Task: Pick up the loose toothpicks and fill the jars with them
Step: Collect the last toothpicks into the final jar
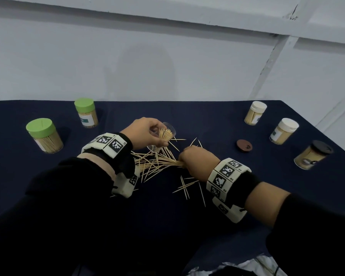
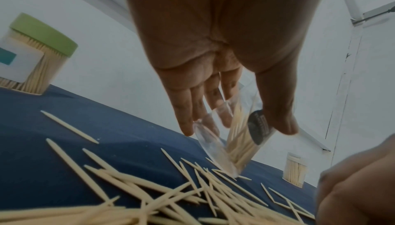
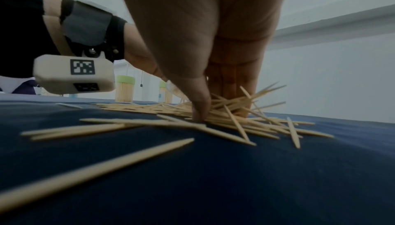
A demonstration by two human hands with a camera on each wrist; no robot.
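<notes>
While the left hand (image 1: 145, 132) grips the clear jar (image 1: 163, 136) tilted, base on the cloth | right hand (image 1: 195, 160) just beside it, thumb and fingers pinching a bunch from the loose toothpicks (image 1: 155, 164) spread beneath both hands

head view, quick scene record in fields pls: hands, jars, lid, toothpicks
left hand: grips the open clear jar, tilted, base on the cloth, partly filled
right hand: pinches a bunch from the loose toothpicks
closed jars: two with green lids on the left, two with white lids and one with a black lid on the right
brown lid: flat on the cloth, apart from any jar
table: dark blue cloth
</notes>
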